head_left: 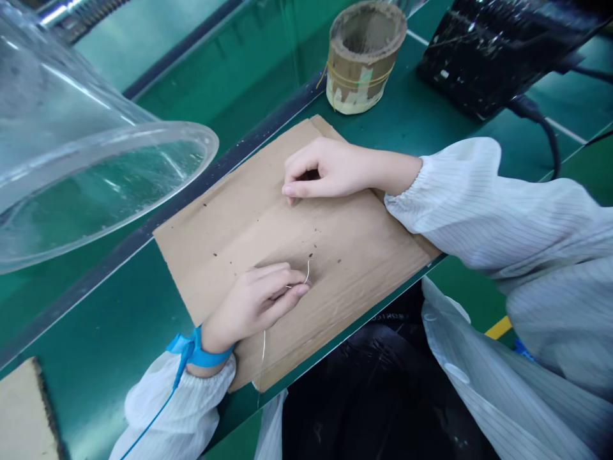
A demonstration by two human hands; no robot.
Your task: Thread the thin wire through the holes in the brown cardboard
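Note:
My left hand [263, 295], with a blue strap [211, 358] round its wrist, is closed in a pinch on a thin pale wire [308, 271]. One end of the wire curls up past the fingertips, and a further length hangs below the hand towards the table's near edge. Farther back, my right hand [325, 169] has thumb and fingers pressed together; whatever they hold, if anything, is too small to make out. Both hands are over a flat brown cardboard sheet [230, 223] dotted with small dark specks.
A clear funnel-shaped hood [158, 163] hangs at the left. Behind the cardboard stands a round cardboard tub [357, 80] with yellow bands. A black device [493, 57] with a cable is at the back right. Another board piece [29, 415] lies on the green table [119, 345].

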